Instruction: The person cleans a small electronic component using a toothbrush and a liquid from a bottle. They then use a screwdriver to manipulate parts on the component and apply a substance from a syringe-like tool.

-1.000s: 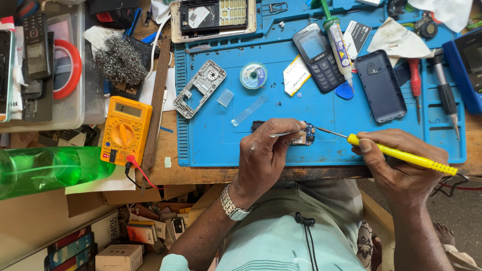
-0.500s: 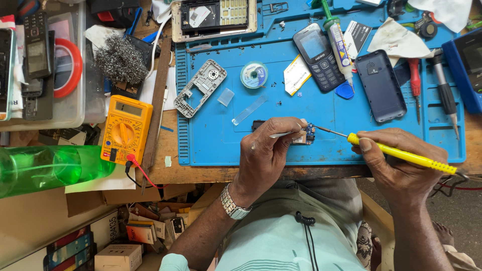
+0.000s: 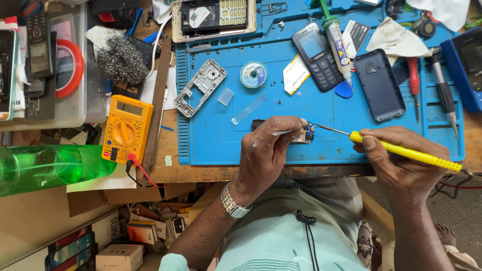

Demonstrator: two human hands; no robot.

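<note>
1. Fingers of the left hand (image 3: 266, 150) pinch thin metal tweezers (image 3: 282, 132) over a small blue circuit board (image 3: 305, 133) on the blue silicone work mat (image 3: 281, 145).
2. Right hand (image 3: 401, 165), its grip pressed around a yellow-handled soldering iron (image 3: 406, 153), sets the tip on the board.
3. Yellow multimeter (image 3: 126, 128) lies left on the tabletop.

The work mat (image 3: 321, 145) is bright blue. The soldering iron (image 3: 406, 154) has a yellow handle. The multimeter (image 3: 126, 129) is orange-yellow with red and black leads. The bottle (image 3: 47, 168) is translucent green. The keypad phone (image 3: 317, 56) is dark navy, as is the back cover (image 3: 379, 84). The steel wool (image 3: 121, 61) is grey. The bench (image 3: 170, 145) is brown wood.
</note>
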